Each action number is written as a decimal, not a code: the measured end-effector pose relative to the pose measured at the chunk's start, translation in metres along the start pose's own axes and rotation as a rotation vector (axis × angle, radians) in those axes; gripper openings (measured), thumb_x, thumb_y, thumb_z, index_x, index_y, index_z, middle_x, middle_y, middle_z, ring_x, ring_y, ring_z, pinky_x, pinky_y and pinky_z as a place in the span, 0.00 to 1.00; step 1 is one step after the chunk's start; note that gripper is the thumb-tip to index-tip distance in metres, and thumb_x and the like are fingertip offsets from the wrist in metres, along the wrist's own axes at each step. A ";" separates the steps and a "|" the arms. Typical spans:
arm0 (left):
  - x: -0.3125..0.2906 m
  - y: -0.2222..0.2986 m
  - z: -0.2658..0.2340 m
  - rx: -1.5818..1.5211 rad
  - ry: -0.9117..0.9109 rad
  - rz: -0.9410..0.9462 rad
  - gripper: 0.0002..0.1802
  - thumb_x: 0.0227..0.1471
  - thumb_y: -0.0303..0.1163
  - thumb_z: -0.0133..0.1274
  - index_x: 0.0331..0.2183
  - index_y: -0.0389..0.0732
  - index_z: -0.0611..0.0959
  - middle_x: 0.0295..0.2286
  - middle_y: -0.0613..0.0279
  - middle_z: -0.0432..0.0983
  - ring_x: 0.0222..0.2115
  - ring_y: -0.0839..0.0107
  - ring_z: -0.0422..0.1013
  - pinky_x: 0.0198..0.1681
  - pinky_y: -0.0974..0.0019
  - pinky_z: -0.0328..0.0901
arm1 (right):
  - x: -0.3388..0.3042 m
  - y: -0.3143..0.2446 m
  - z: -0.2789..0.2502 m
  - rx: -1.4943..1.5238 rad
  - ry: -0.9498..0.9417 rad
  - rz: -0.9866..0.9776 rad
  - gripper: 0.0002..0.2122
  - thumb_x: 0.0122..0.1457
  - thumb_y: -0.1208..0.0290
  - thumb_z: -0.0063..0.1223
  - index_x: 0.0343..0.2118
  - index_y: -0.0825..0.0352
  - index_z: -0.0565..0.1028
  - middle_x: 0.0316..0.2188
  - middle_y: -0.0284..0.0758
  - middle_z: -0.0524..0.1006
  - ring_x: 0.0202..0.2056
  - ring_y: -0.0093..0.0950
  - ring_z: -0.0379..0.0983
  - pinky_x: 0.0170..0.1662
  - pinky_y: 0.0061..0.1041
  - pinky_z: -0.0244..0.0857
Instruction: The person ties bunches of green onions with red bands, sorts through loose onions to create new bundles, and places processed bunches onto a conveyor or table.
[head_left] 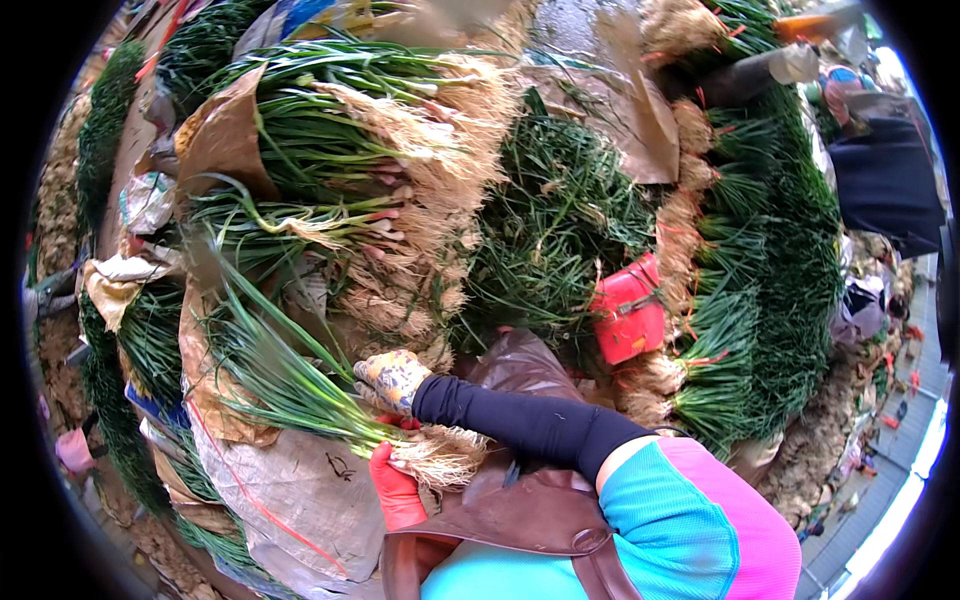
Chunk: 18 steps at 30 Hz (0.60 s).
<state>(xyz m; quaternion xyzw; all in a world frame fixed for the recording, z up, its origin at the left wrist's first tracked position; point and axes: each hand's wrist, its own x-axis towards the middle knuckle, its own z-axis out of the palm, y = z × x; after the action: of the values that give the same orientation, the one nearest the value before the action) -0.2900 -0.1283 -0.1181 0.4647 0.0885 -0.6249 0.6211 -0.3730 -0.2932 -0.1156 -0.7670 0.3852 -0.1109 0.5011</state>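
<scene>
Bunch of green onions (300, 385) held across the lap, leaves fanning toward ten o'clock, pale roots (440, 455) at the near end. Right hand (392, 378), in a patterned glove, closed over the stalks just above the roots, black sleeve running off to four o'clock. Left hand (395, 490), in a red glove, gripping the same bunch from below at six o'clock, touching the root tuft. Brown apron (520, 510) directly beneath. Crowded on every side: stacked onion bundles (380, 160) at twelve, loose greens (560, 230) at one, red box (628, 310) at two, brown paper sheet (290, 490) at eight. Little open room; only a narrow gap near the apron.
</scene>
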 end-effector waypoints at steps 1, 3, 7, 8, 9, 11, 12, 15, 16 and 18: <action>-0.001 -0.002 0.004 0.001 -0.001 0.032 0.28 0.40 0.33 0.51 0.46 0.36 0.68 0.39 0.54 0.70 0.36 0.60 0.68 0.47 0.54 0.61 | -0.002 0.004 0.001 0.001 -0.015 0.000 0.10 0.53 0.64 0.43 0.27 0.66 0.71 0.26 0.43 0.74 0.29 0.41 0.73 0.31 0.38 0.66; -0.001 -0.002 -0.004 -0.003 0.000 -0.017 0.28 0.39 0.33 0.52 0.45 0.37 0.68 0.39 0.54 0.69 0.38 0.60 0.68 0.50 0.53 0.59 | -0.010 0.005 0.003 0.139 -0.061 0.111 0.11 0.52 0.64 0.44 0.28 0.67 0.71 0.25 0.43 0.74 0.28 0.40 0.73 0.31 0.37 0.66; 0.001 0.008 0.006 0.078 -0.025 -0.021 0.28 0.38 0.33 0.54 0.44 0.37 0.68 0.37 0.55 0.70 0.38 0.59 0.69 0.46 0.55 0.62 | -0.020 0.017 0.011 0.903 -0.170 0.608 0.15 0.52 0.59 0.46 0.34 0.67 0.73 0.27 0.45 0.75 0.29 0.36 0.74 0.32 0.32 0.66; 0.002 0.010 0.015 0.138 0.019 0.004 0.28 0.38 0.33 0.54 0.44 0.37 0.68 0.37 0.54 0.70 0.38 0.59 0.69 0.45 0.56 0.64 | -0.027 0.028 0.025 0.646 -0.139 0.446 0.16 0.52 0.59 0.46 0.35 0.67 0.73 0.26 0.45 0.75 0.29 0.36 0.74 0.33 0.31 0.67; 0.005 0.011 0.014 0.062 -0.041 -0.015 0.28 0.38 0.33 0.54 0.44 0.37 0.68 0.38 0.54 0.70 0.39 0.59 0.69 0.45 0.56 0.64 | -0.036 0.034 0.032 0.385 -0.096 0.286 0.16 0.51 0.58 0.47 0.36 0.67 0.74 0.26 0.45 0.75 0.28 0.37 0.74 0.33 0.31 0.67; 0.004 0.014 0.015 0.056 -0.024 -0.041 0.27 0.38 0.33 0.54 0.44 0.37 0.68 0.37 0.55 0.70 0.39 0.61 0.68 0.46 0.55 0.63 | -0.041 0.034 0.027 0.305 -0.030 0.264 0.16 0.51 0.58 0.47 0.34 0.67 0.75 0.28 0.46 0.75 0.30 0.39 0.74 0.35 0.32 0.67; 0.005 0.014 0.019 -0.017 -0.071 -0.011 0.26 0.38 0.33 0.54 0.42 0.39 0.69 0.36 0.56 0.69 0.37 0.62 0.68 0.47 0.56 0.62 | -0.035 0.038 0.014 0.054 -0.106 0.285 0.15 0.51 0.60 0.46 0.36 0.65 0.74 0.30 0.43 0.76 0.32 0.37 0.74 0.35 0.33 0.67; -0.006 0.025 0.041 -0.229 -0.218 0.119 0.22 0.39 0.34 0.55 0.40 0.46 0.71 0.37 0.62 0.67 0.37 0.70 0.66 0.51 0.55 0.57 | -0.027 0.085 -0.011 -0.601 -0.544 0.414 0.12 0.50 0.64 0.45 0.36 0.61 0.75 0.32 0.38 0.77 0.33 0.33 0.75 0.33 0.34 0.68; -0.008 0.030 0.043 -0.333 -0.354 0.182 0.21 0.41 0.34 0.55 0.41 0.47 0.71 0.38 0.63 0.66 0.38 0.71 0.66 0.51 0.56 0.56 | -0.022 0.102 -0.014 -0.702 -0.668 0.349 0.10 0.50 0.65 0.46 0.32 0.60 0.76 0.29 0.37 0.77 0.30 0.32 0.75 0.31 0.33 0.69; -0.008 0.037 0.029 -0.479 -0.593 0.304 0.22 0.46 0.33 0.53 0.45 0.50 0.69 0.43 0.64 0.64 0.40 0.72 0.65 0.52 0.57 0.56 | 0.000 0.095 -0.034 -0.665 -0.495 0.298 0.08 0.50 0.64 0.48 0.26 0.61 0.76 0.26 0.38 0.77 0.28 0.31 0.76 0.29 0.33 0.69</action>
<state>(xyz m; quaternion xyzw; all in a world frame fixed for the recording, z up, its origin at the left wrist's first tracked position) -0.2733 -0.1509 -0.0795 0.1143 -0.0208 -0.5947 0.7955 -0.4378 -0.3360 -0.1809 -0.8260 0.3747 0.2798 0.3147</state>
